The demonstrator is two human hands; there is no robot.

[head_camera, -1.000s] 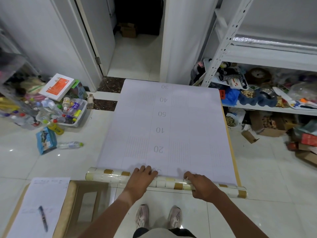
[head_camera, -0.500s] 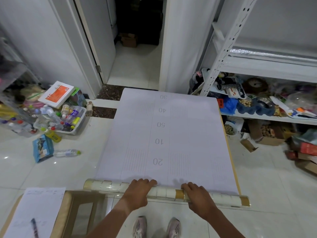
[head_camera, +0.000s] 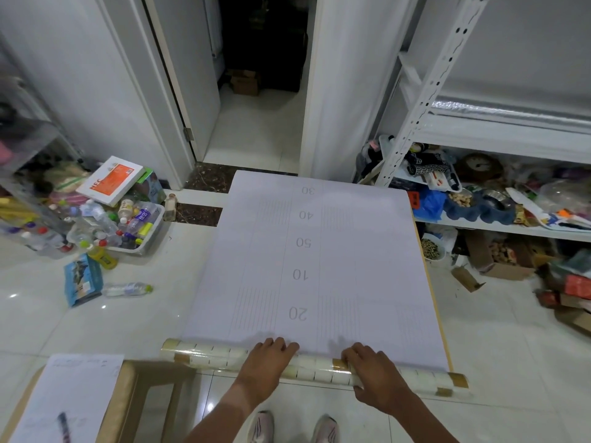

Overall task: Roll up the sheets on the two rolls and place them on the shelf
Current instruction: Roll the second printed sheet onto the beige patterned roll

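Both hands sit on the roll (head_camera: 315, 369), which lies on the floor (head_camera: 499, 330) just ahead of the person's shoes (head_camera: 294, 426). Left hand (head_camera: 267, 362) rests on top of it near the middle, fingers bent forward over the roll so the tips reach the sheet's (head_camera: 313, 266) near edge. Right hand (head_camera: 372, 367) grips the roll a little to the right, fingers curled over the top and thumb low on the near side.

Its long axis runs left to right across the view, with the right end slightly nearer the person. Unrolled sheet stretches straight away from the hands toward the doorway (head_camera: 262, 91), printed numbers 20, 10, 50, 40, 30 running down its centre. So the roll must travel forward, away from the body, to take up the sheet; most of it is not yet wound.

Both hands sit inboard of the ends, so the left end is well apart from either hand and could lag, skewing the wind.

Shelf (head_camera: 511, 129) stands to the right, so the right hand is nearer it. I see only 1 roll on the floor.
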